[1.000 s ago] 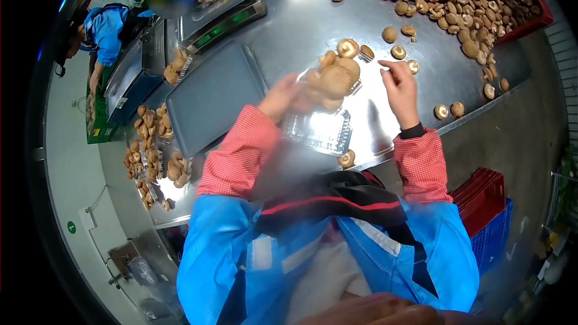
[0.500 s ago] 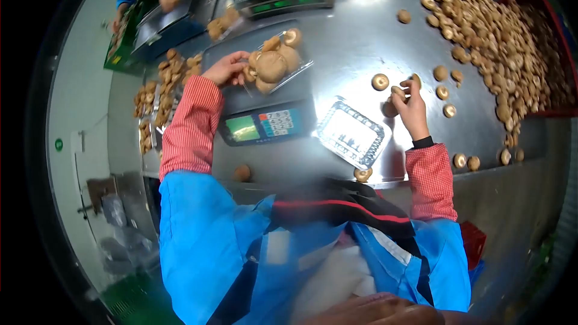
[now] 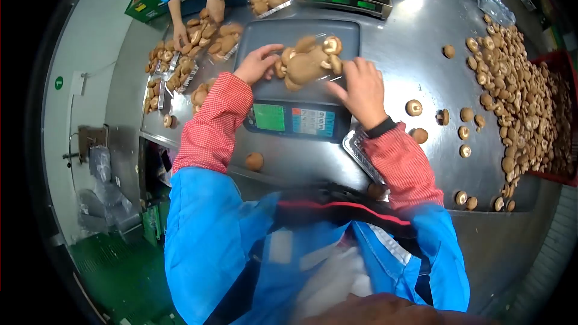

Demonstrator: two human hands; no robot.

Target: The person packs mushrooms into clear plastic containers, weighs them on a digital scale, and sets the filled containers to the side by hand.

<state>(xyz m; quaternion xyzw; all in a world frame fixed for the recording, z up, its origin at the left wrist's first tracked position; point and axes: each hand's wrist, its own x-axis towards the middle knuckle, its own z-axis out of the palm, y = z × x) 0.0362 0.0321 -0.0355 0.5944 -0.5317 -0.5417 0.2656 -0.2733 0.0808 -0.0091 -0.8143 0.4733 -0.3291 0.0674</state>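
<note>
A clear plastic tray of brown mushrooms (image 3: pixel 307 66) sits on the dark platform of a digital scale (image 3: pixel 301 29); the mushrooms are slightly blurred. At the tray's left side is my left hand (image 3: pixel 257 66), fingers apart and their tips by the outermost mushroom. My right hand (image 3: pixel 362 90) is at the right side, thumb and fingers spread, with nothing visible between them. Below the hands, the scale shows a green display (image 3: pixel 269 117) and a keypad (image 3: pixel 313 121). An unfilled clear tray (image 3: pixel 365 155) is partly hidden under my right forearm.
Loose mushrooms (image 3: pixel 503 84) spill from a red crate (image 3: pixel 557 63) at the right. Single mushrooms, including one mushroom (image 3: pixel 413 107), dot the steel table (image 3: pixel 301 159). Another person's hands (image 3: pixel 215 7) reach over filled trays (image 3: pixel 180 75) at the left. A second scale (image 3: pixel 346 1) stands behind.
My right hand has moved left from the loose mushrooms to the filled tray. My left hand stays beside that tray. Another person's hands now reach over the trays at left. The view has shifted.
</note>
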